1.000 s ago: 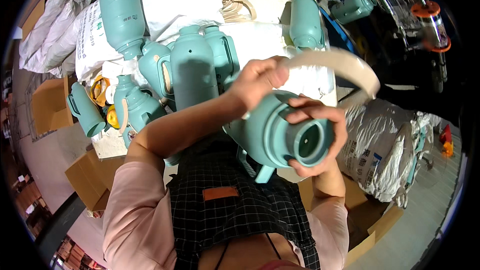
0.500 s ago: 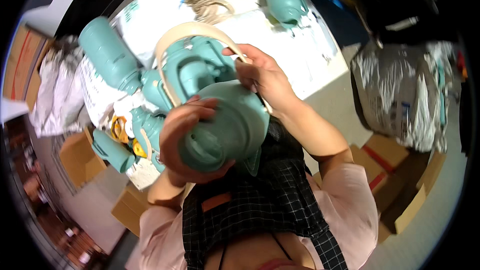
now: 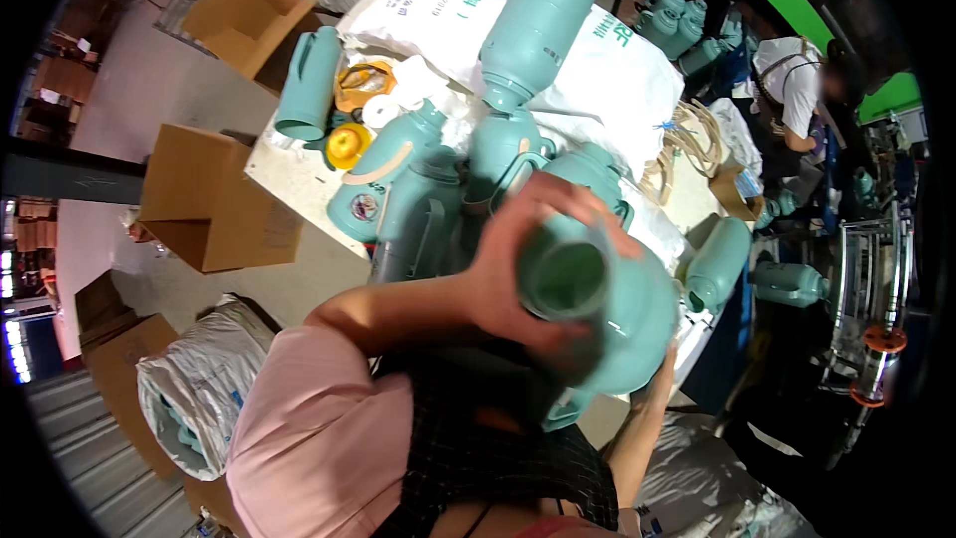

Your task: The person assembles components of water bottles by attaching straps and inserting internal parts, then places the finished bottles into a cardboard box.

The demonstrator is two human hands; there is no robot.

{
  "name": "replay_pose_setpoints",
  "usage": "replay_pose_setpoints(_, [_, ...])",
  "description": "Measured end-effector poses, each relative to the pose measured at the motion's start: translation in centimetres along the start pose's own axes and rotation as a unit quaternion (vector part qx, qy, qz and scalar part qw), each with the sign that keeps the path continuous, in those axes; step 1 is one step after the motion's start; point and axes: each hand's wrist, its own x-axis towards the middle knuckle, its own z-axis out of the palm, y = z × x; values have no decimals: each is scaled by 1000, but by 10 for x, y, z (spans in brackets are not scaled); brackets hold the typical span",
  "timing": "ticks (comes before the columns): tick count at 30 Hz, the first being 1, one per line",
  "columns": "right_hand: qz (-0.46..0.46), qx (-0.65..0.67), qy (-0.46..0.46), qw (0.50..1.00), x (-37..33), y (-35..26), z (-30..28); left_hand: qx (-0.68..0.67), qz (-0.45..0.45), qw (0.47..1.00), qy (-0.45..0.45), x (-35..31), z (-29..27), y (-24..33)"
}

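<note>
A teal thermos flask is held tilted in front of me, its open round mouth towards me. My left hand wraps around its neck, blurred by motion. Low on the flask's far right side is my right hand, pressed against the body, with its fingers mostly hidden behind it. Just beyond my left hand, several teal flasks crowd the table, among them a flask with a beige handle. A large teal flask body leans across a white sack, its neck towards the others.
The white table also holds printed sacks, an orange tape roll, a yellow round part and beige straps. Open cardboard boxes stand left. A co-worker is at the far right, near a metal frame.
My view has swung round, showing more of the table's left end. My right hand has left the beige handle for the flask's side. My left hand stays at the neck as the flask turns.
</note>
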Motion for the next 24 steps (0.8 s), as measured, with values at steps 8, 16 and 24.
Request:
replay_pose_setpoints(8, [-85,227,-151,958,-46,-9,72,321,-221,895,216,-134,-78,-14])
replay_pose_setpoints(16, [-81,211,-239,944,-19,76,241,75,-619,502,600,-422,-169,-20])
replay_pose_setpoints(24, [-120,-8,-202,972,-13,120,256,54,-721,522,453,-422,-174,0])
